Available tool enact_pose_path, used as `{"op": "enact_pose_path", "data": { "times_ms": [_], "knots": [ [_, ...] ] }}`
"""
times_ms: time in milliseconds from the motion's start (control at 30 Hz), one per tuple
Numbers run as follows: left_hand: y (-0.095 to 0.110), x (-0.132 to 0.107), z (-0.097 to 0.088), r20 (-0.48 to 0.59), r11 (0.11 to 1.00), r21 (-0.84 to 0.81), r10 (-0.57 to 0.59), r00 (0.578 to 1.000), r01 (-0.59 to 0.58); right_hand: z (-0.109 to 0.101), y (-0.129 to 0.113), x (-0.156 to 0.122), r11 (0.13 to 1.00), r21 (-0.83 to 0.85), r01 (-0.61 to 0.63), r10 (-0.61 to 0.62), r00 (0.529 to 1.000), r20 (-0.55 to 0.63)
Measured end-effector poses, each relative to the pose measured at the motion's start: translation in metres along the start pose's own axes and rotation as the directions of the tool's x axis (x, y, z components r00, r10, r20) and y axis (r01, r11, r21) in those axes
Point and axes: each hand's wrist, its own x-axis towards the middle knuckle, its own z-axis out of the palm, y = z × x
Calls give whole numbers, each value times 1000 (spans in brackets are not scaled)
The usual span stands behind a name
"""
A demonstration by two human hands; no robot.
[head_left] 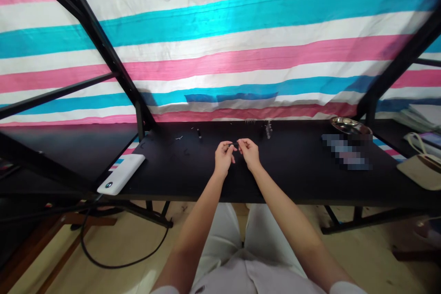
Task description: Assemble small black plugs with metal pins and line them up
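Note:
My left hand [223,156] and my right hand [248,151] meet above the middle of a black table [292,179]. Both hands have their fingers pinched together on a tiny dark part [235,145] held between them; it is too small to name. Beyond the hands, several small dark parts [268,129] and a small dark stick-like piece [199,134] lie near the table's far edge.
A white power bank [120,173] lies at the table's left edge with a black cable [103,257] hanging to the floor. A metal bowl [348,125] stands at the right back. A black slanted frame [103,46] and a striped tarp [241,32] rise behind.

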Motion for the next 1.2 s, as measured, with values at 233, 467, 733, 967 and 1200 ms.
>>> {"op": "enact_pose_path", "data": {
  "times_ms": [233,467,733,967,1200],
  "knots": [
    [5,-5,-1,19,998,-57,-35,999,36,-3,-9,-10,996,-66,66,-68,997,-24],
    [4,-4,-3,19,989,-141,-42,999,44,-2,-14,-16,975,-167,149,-159,986,-45],
    [5,-4,-2,27,969,-233,-78,997,82,-2,-19,-22,948,-239,211,-233,970,-70],
    [2,-1,-4,34,944,-303,-130,991,134,-2,-18,-23,923,-294,249,-280,958,-67],
    [1,-1,-5,64,907,-377,-178,982,189,-5,-16,-23,893,-323,314,-354,932,-73]
  ]
}}
